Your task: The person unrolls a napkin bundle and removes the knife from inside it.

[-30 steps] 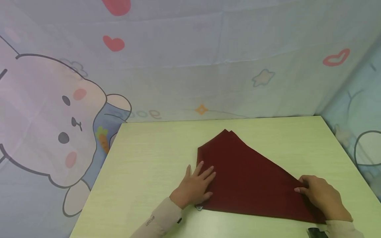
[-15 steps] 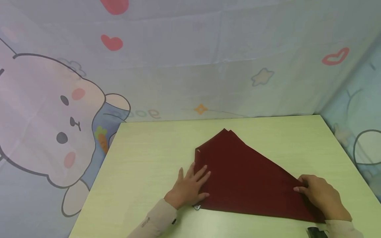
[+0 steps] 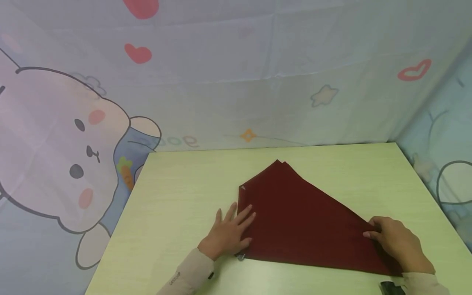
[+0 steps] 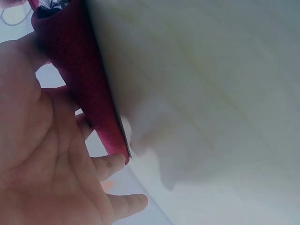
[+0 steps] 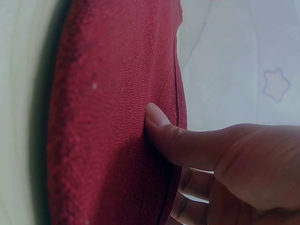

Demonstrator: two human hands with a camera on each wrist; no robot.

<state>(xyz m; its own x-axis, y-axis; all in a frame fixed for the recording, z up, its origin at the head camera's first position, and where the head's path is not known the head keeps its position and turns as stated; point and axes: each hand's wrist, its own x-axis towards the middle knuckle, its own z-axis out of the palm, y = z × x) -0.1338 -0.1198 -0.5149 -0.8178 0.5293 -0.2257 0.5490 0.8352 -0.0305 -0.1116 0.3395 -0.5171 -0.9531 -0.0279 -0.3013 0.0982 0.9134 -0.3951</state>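
Observation:
A folded dark red cloth (image 3: 302, 221) lies on the table, its peak pointing away from me and its long side nearest me. My left hand (image 3: 226, 233) rests spread along its left edge, fingers straight. From the left wrist view, the palm (image 4: 47, 150) faces the cloth's rolled side (image 4: 84, 75), and something shiny silver (image 4: 54, 7) shows in its end. At the right edge my right hand (image 3: 396, 241) pinches the cloth. In the right wrist view, the thumb (image 5: 161, 129) presses on the red face, with other fingers partly hidden behind the edge.
The pale yellow-green table (image 3: 177, 196) ends at a back wall hung with a printed sheet (image 3: 228, 82). A similar sheet (image 3: 457, 135) borders the right side. A small dark object (image 3: 391, 288) sits by the right cuff.
My left hand has slid a little to the left, and the cloth's left edge has moved left with it. The right hand keeps its grip in nearly the same place.

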